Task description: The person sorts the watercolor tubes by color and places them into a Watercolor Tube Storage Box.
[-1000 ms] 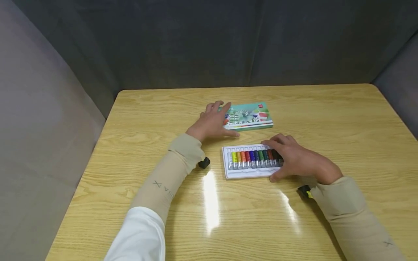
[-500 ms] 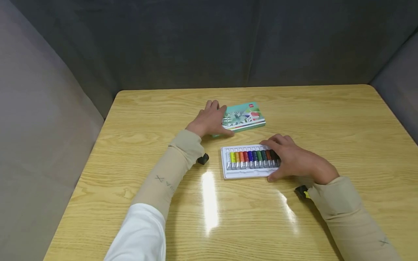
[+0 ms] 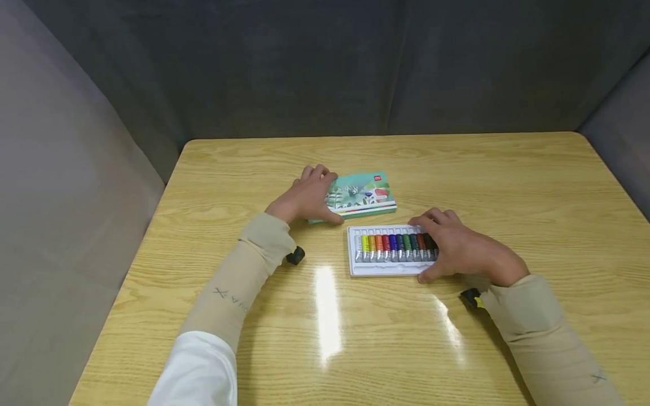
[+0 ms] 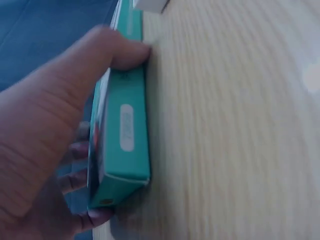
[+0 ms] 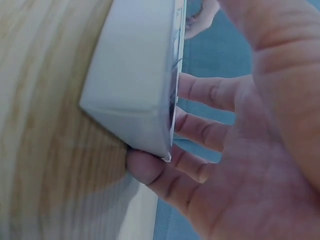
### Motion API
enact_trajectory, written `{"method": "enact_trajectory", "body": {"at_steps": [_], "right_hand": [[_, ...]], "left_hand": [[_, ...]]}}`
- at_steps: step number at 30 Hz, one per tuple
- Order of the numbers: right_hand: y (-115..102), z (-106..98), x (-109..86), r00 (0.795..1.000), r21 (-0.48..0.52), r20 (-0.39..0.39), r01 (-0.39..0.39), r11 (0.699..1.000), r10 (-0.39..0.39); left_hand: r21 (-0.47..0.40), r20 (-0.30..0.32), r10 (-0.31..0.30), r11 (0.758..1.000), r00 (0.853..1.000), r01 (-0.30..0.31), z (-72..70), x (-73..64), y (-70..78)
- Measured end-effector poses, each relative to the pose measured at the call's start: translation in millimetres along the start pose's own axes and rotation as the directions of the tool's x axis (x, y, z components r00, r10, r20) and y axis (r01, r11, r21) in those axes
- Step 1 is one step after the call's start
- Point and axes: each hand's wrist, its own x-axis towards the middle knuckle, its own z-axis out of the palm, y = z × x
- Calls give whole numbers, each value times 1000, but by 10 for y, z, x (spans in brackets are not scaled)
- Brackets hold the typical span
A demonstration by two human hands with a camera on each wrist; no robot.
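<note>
My left hand (image 3: 307, 197) grips the left end of a flat teal box (image 3: 361, 195) with printed plants on its lid. The left wrist view shows the thumb along the long side of the teal box (image 4: 127, 150), its fingers round the end and far side. Closer to me lies a white tray (image 3: 383, 270) holding a row of paint tubes (image 3: 393, 248) in many colours. My right hand (image 3: 459, 248) spans the tray's right end, thumb at the near edge and fingers at the far edge, covering the last tubes. In the right wrist view a fingertip touches a corner of the white tray (image 5: 130, 70).
Both things lie on a wood-grain table (image 3: 487, 180). A dark cloth (image 3: 284, 67) hangs behind its far edge, and a grey panel (image 3: 61, 186) rises on the left. Small black devices sit under both wrists.
The teal box has slid left and then nearer to me, with my left hand on it; it has turned slightly. My right hand and the white tray have barely moved.
</note>
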Motion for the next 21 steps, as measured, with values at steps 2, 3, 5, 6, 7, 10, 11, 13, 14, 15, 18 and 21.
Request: {"method": "enact_trajectory", "body": {"at_steps": [2,3,5,6,7,10,11,13,14,15,18,21], "right_hand": [[14,-8,-2,1000,-8,0,3,1000,-3],[24,-13,-5,1000,-10,2,4,1000,-4],[49,-22,-14,1000,-16,2,3,1000,-3],[62,-27,-19,1000,-18,2,1,1000,-1],[72,-34,-24,1000,-19,2,0,1000,0],[101,-51,-35,1000,-24,0,1,1000,-1],[110,-57,-37,1000,-23,-1,0,1000,0],[127,-67,-44,1000,-23,0,1,1000,-1],[139,-72,-47,1000,-21,0,3,1000,-3],[152,-78,-51,1000,-21,0,6,1000,-6],[194,-101,-71,1000,-24,1,3,1000,-3],[240,-133,-92,1000,-37,-6,-2,999,2]], "left_hand": [[-25,-2,11,1000,1000,-11,10,-66,-63],[-36,-1,14,999,1000,-14,16,-97,-97],[-58,-10,15,998,1000,-15,26,-169,-163],[-73,-17,14,997,1000,-15,31,-204,-196],[-82,-27,11,997,1000,-13,40,-237,-232],[-119,-52,-5,993,999,-1,59,-339,-334],[-129,-57,-9,992,998,1,65,-369,-365],[-140,-68,-9,990,998,-1,78,-424,-422],[-145,-70,-10,989,997,0,80,-453,-445],[-144,-71,-9,990,997,-1,82,-481,-466],[-144,-69,-1,989,998,-9,79,-561,-503],[-139,-62,7,990,998,-16,74,-622,-519]]}}
